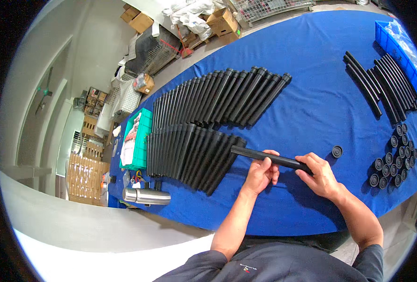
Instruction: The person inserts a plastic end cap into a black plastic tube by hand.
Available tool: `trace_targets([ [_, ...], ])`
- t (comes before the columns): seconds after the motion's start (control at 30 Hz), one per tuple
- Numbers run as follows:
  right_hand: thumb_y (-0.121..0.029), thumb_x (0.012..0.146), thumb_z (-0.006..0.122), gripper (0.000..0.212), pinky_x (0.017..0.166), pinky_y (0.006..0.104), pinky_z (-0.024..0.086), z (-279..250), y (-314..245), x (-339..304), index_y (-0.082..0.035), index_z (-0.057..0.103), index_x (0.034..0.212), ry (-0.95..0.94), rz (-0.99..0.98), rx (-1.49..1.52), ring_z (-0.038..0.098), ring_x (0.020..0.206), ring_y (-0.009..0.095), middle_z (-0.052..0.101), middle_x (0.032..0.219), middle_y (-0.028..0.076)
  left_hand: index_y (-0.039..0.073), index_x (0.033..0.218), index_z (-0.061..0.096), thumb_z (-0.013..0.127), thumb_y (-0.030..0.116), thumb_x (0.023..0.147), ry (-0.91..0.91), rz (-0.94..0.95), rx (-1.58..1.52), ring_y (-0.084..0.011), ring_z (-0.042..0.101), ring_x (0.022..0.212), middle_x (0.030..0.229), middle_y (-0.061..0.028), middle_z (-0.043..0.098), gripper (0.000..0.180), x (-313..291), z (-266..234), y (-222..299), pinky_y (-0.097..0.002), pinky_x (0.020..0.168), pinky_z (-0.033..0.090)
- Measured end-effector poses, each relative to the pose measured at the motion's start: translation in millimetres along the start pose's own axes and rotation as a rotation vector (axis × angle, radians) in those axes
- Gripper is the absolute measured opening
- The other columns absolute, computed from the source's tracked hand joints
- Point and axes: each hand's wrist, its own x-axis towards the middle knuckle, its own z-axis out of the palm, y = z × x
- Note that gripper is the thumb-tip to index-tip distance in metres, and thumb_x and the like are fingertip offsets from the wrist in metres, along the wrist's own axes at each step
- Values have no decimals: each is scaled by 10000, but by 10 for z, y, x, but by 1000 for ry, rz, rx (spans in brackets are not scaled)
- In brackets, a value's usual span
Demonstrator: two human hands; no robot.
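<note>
A black tube [248,152] is held nearly level above the blue cloth, its left end reaching over the near row of tubes. My left hand [261,174] grips it near the middle, thumb on top. Around its right end my right hand [319,174] is closed, hiding that end. Just beyond the right hand lies a single round black cap [337,151]. To the left are two rows of black tubes, the far row [218,96] and the near row [189,155]; the far row's tubes show wider end pieces.
Several loose caps [398,162] cluster at the right, with plain black tubes [391,87] beyond them. A blue crate [380,35] holding clear plastic stands at the far right. At the left are a teal crate [145,141], a steel flask [147,196] and scissors [137,177].
</note>
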Motion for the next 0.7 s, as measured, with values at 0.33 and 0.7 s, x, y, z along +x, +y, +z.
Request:
trace_targets([
  [0.33, -142, 815, 738, 376, 699, 353, 504, -125, -47, 116, 27, 634, 1135, -185, 536, 326, 656, 827, 244, 657, 927, 178, 62, 1151, 562, 707, 252, 899, -7, -19, -16, -161, 550, 483, 711, -62, 564, 347, 39, -20, 54, -278, 363, 450],
  [0.7, -120, 831, 737, 403, 668, 331, 513, -51, -34, 59, 34, 611, 1181, -257, 727, 610, 610, 742, 133, 632, 848, 55, 57, 1136, 578, 698, 191, 893, -24, -84, -24, -143, 530, 448, 675, -55, 558, 303, -6, -61, 67, -255, 333, 419],
])
